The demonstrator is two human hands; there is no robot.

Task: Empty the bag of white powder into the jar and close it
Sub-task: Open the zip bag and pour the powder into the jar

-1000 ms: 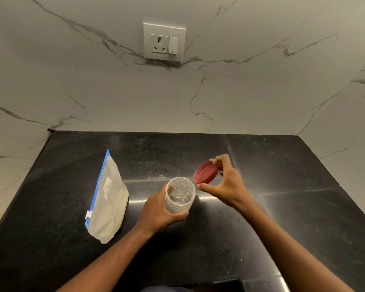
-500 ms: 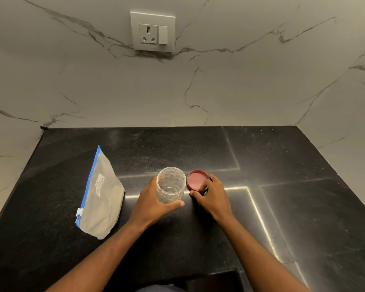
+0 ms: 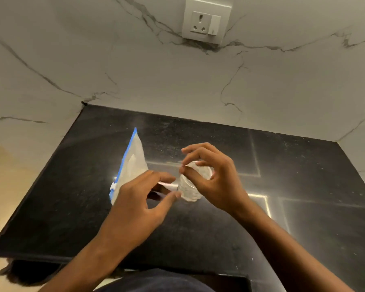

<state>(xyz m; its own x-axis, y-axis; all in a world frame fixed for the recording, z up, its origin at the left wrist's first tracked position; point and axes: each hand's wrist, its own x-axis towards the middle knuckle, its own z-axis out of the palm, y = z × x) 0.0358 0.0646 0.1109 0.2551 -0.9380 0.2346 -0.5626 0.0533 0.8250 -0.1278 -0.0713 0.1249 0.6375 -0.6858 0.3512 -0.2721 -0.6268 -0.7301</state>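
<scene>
A clear plastic jar (image 3: 188, 191) stands open near the middle of the black countertop (image 3: 308, 173). My right hand (image 3: 219, 183) reaches over it from the right, thumb and fingers closed around its rim. My left hand (image 3: 139, 204) hovers just left of the jar with its fingers spread and empty, its thumb tip close to the jar's side. Beyond the left hand stands the zip bag of white powder (image 3: 133, 165), with a blue seal strip and a white slider. The red lid is not in sight.
A marble wall with a white socket and switch (image 3: 207, 23) rises behind the counter. The counter's left edge drops to a beige floor (image 3: 6, 186). My dark-clothed body shows at the bottom.
The right hand left the red lid and took the jar by its rim. The left hand released the jar and opened toward the bag. The camera swung left.
</scene>
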